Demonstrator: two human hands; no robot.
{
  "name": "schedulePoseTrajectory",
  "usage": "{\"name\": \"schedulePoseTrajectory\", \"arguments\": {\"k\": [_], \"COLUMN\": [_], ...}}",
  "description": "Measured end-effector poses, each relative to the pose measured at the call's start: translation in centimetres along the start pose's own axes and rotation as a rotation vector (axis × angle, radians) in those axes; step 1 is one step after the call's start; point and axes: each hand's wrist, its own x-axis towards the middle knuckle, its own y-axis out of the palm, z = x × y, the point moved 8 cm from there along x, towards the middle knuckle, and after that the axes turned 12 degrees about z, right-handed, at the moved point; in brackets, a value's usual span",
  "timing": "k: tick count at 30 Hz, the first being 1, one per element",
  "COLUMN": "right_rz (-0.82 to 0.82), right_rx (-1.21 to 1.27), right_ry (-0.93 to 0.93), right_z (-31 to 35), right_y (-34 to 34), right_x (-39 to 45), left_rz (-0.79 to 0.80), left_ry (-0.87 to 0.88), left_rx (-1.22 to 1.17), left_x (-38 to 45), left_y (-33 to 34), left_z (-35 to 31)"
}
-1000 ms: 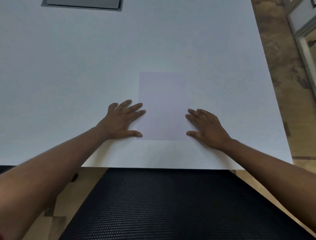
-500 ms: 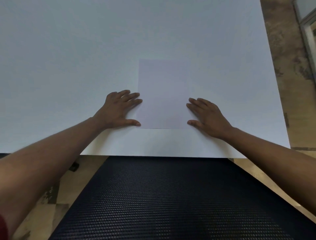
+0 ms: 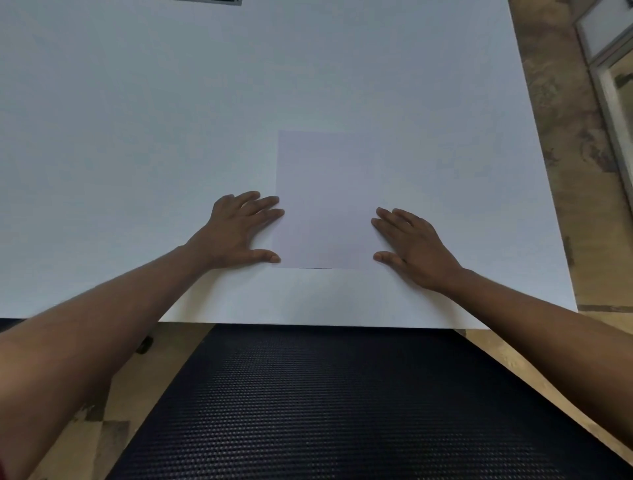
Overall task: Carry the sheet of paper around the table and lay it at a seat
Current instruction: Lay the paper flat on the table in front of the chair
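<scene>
Lying flat on the white tabletop (image 3: 137, 137), the sheet of paper (image 3: 325, 198) sits near the edge, right in front of a black mesh chair (image 3: 325, 404). The left hand (image 3: 236, 233) and right hand (image 3: 414, 246) are spread flat, one at each side, fingertips touching its edges, likely to square it at this seat.

Wide white table (image 3: 137, 102) filling most of the view, black mesh chair back (image 3: 342, 404) at its near edge, mottled tan stone floor (image 3: 565, 120) to the right, grey metal door frame (image 3: 613, 85) far right, dark panel (image 3: 212, 1) set in the far tabletop, soft even light.
</scene>
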Motion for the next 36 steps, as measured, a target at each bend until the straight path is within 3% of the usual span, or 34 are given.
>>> {"name": "schedulePoseTrajectory", "arguments": {"k": [10,36], "right_rz": [0.012,0.021], "right_rx": [-0.046,-0.066], "right_ry": [0.002,0.017], "right_z": [0.3,0.7], "right_y": [-0.5,-1.0], "right_x": [0.0,0.2], "left_rz": [-0.037,0.134], "left_ry": [-0.008,-0.062], "left_rx": [-0.018,0.019], "left_x": [0.0,0.3], "left_y": [-0.7,-0.7], "left_z": [0.0,-0.3]}}
